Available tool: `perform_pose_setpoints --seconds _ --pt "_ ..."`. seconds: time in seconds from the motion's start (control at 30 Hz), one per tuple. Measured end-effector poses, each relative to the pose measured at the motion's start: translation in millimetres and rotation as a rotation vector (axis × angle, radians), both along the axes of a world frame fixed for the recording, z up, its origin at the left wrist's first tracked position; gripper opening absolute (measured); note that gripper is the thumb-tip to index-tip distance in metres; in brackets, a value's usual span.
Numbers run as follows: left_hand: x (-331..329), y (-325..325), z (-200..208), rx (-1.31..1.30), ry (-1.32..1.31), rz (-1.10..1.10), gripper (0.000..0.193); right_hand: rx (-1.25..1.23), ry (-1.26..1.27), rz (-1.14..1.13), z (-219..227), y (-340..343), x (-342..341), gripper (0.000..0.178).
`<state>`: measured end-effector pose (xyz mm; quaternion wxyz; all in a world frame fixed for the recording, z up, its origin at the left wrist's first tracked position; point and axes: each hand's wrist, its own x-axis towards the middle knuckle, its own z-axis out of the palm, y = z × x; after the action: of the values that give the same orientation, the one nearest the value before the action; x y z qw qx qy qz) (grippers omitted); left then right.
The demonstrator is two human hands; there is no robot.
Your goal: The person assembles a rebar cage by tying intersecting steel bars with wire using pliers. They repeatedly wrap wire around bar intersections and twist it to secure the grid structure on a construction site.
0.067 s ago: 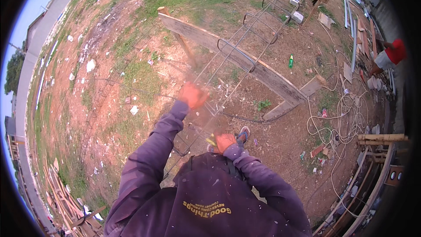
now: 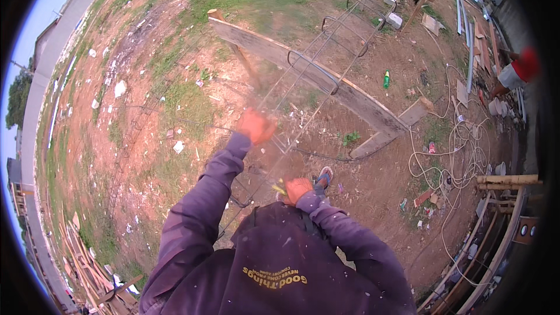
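A long cage of thin steel rebar with bent stirrups runs from the upper right down toward my body, resting across a wooden board. My left hand is closed around a bar near the cage's close end; haze over the picture blurs its fingers. Close to my waist, my right hand is closed on a tool with yellow handles, whose working end I cannot make out. Below my left wrist, a stirrup and thin bars show beside my sleeve.
Wooden stakes hold up the board. At right lie a coiled pale hose, a green bottle and pipes. A person in red bends at the far right. Scrap timber is piled lower left; litter dots the ground.
The person in red at the far right has shifted slightly. My two hands stay in nearly the same places.
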<state>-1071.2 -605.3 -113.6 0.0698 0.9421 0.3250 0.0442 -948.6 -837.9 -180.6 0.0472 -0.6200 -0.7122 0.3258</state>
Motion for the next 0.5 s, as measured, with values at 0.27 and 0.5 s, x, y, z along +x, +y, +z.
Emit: perform_pose_setpoints --seconds 0.27,0.5 --pt "4 5 -24 0.047 -0.074 0.038 0.042 0.05 0.004 -0.501 -4 8 14 0.059" --pt "11 11 -16 0.056 -0.061 0.066 0.044 0.139 -0.091 -0.393 -6 23 30 0.053"
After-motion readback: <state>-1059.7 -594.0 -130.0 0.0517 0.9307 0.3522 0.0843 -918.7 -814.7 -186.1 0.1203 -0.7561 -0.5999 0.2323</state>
